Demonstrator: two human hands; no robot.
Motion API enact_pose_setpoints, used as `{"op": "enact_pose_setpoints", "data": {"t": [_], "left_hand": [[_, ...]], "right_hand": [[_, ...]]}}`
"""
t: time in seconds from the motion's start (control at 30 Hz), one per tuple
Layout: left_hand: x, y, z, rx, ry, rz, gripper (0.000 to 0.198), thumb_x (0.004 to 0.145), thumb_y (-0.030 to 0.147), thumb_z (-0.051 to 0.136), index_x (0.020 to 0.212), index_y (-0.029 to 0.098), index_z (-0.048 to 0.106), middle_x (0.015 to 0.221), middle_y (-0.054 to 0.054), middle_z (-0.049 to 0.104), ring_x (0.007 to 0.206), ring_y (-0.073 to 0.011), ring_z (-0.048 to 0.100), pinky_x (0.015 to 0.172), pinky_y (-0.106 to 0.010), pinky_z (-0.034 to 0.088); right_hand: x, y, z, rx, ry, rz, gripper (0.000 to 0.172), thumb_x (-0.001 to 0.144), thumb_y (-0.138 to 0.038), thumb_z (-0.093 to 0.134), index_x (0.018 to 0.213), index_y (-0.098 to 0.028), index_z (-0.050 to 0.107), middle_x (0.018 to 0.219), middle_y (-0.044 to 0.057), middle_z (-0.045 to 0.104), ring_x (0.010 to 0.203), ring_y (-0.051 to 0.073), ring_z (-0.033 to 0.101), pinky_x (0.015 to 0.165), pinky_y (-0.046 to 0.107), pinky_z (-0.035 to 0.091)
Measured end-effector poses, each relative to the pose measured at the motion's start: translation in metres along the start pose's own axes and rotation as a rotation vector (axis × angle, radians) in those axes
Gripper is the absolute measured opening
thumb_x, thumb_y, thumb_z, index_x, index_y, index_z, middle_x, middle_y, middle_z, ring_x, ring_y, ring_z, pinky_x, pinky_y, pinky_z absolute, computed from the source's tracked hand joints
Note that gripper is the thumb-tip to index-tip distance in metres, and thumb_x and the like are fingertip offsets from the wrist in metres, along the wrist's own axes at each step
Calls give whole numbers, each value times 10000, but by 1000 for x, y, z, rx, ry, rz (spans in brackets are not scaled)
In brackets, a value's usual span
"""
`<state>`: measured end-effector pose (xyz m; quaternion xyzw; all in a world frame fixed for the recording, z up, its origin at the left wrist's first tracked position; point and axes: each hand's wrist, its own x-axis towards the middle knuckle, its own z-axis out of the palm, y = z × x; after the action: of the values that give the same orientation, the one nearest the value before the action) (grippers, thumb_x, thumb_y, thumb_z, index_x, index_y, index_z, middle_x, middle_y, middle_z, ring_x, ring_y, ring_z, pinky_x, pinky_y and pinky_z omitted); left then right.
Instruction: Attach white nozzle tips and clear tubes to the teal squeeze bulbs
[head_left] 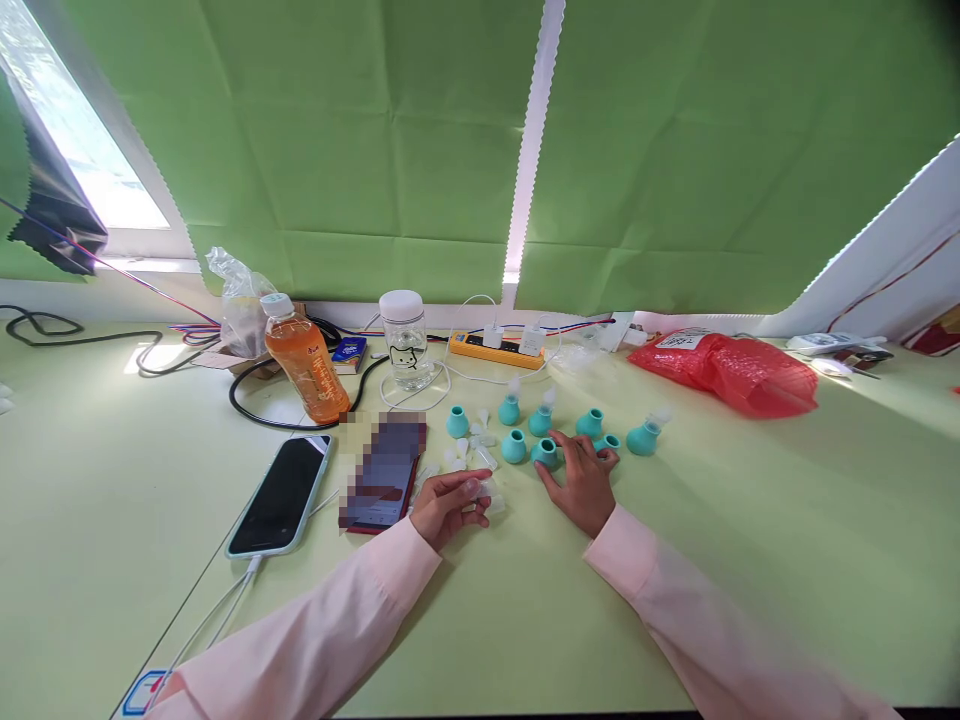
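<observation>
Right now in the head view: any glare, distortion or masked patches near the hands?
Head view: window top left is blown out, casting a bright patch on the table; wide-angle lens bends the edges; a pixelated block hides what lies beside the left hand; right hand and teal pieces are evenly lit and sharp.

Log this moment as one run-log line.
left hand: holds small clear piece | right hand: fingers on teal bulb | nearby: clear pieces, phone
</observation>
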<state>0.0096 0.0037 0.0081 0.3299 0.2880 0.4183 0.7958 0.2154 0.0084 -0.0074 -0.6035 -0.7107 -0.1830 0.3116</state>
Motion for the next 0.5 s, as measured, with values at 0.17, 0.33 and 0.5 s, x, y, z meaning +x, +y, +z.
{"op": "enact_pose_setpoints", "data": {"t": [0.17, 0.33, 0.5], "left_hand": [[0, 0, -1, -2, 21, -9, 339, 585, 256, 676, 862, 73, 609, 580, -63, 564, 546, -123, 524, 508, -266, 459], [2, -1, -2, -22, 44, -11, 335, 602, 255, 656, 878, 74, 598, 576, -59, 558, 558, -130, 530, 515, -270, 468], [4, -1, -3, -41, 55, -22, 302, 641, 252, 607, 885, 75, 595, 605, -71, 567, 591, -143, 540, 537, -281, 475]], "right_hand": [[-1, -3, -2, -9, -12, -3, 314, 732, -310, 460, 997, -142, 471, 844, 83, 604, 815, 235, 467, 699, 361, 196], [-2, -3, -1, -3, -17, 2, 330, 719, -296, 479, 1012, -145, 461, 882, 79, 588, 858, 242, 446, 744, 383, 186], [-2, -4, 0, 6, -33, 12, 317, 707, -278, 496, 999, -157, 466, 939, 75, 570, 889, 241, 434, 764, 392, 183]]}}
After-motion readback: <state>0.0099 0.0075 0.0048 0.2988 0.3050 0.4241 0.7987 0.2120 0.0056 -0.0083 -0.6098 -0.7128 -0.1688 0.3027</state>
